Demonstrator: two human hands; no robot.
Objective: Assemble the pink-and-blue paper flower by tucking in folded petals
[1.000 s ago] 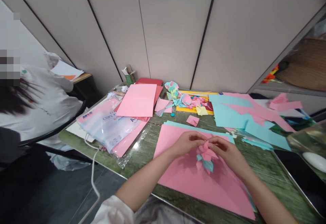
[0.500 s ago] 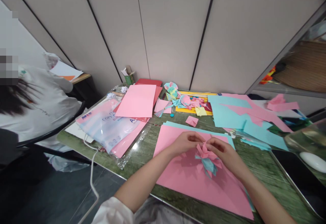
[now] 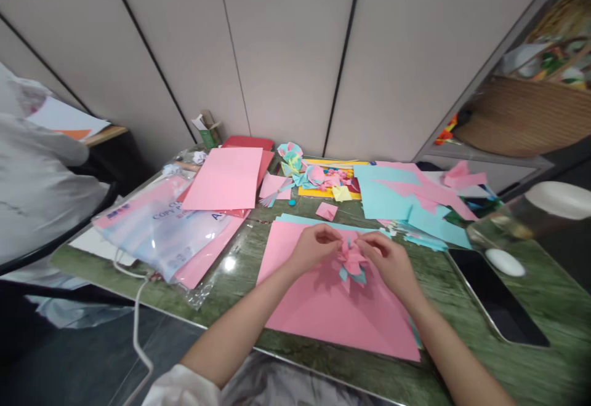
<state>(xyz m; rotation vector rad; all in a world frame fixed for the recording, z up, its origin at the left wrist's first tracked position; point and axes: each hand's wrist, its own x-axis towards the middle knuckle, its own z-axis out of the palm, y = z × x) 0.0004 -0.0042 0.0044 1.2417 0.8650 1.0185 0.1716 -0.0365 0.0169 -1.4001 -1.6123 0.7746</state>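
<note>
My left hand and my right hand meet over a large pink paper sheet on the green table. Between them is a folded paper flower, pink with blue tips below. Both hands pinch it from either side, fingers curled on its petals. The flower is lifted a little above the sheet.
A plastic pack of copy paper and pink sheets lie at the left. Folded paper pieces and blue and pink sheets are at the back. A dark tablet and a glass jar are right. Another person in white sits at far left.
The view has swung to the right and tilted, so the table contents sit further left. Both hands have kept hold of the flower and turned it slightly.
</note>
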